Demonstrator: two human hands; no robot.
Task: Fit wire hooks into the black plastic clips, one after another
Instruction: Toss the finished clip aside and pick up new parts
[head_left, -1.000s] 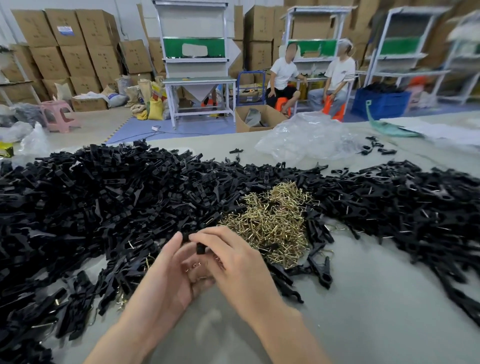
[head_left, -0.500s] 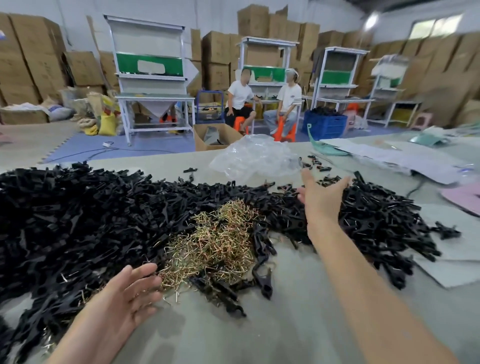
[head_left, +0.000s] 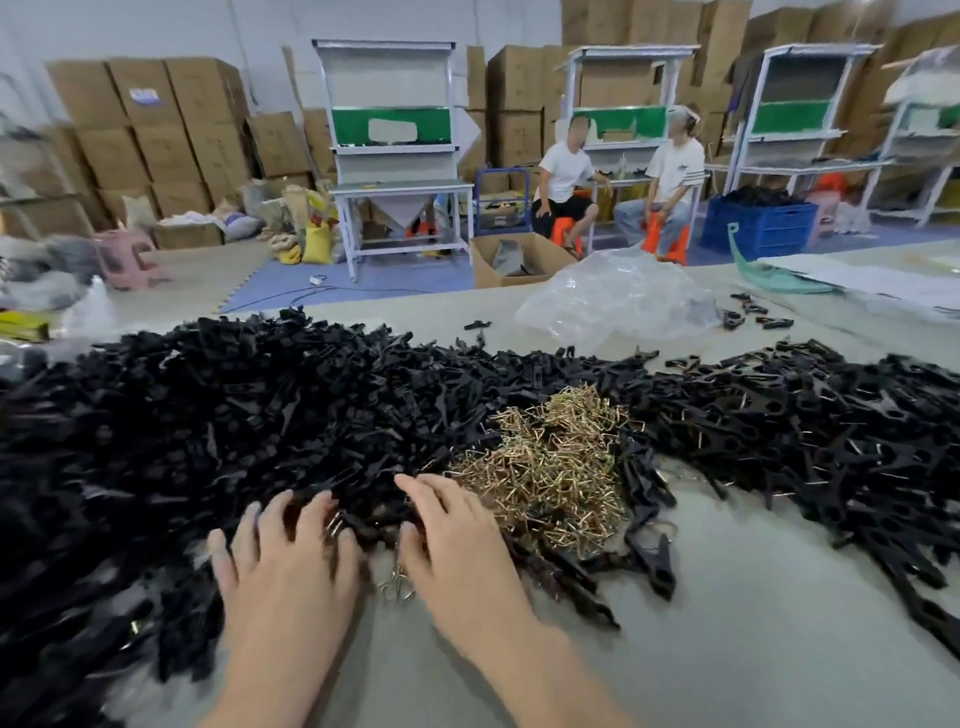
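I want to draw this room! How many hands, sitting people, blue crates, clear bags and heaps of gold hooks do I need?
Hands: 2, the left hand and the right hand
Seated people: 2
Blue crate: 1
Clear plastic bag: 1
Heap of gold wire hooks: 1
Total: 7

A clear plastic bag (head_left: 618, 304) is lying near the counter's (head_left: 727, 597) far edge; beyond, two people (head_left: 566, 182) are sitting beside a blue crate (head_left: 761, 231).
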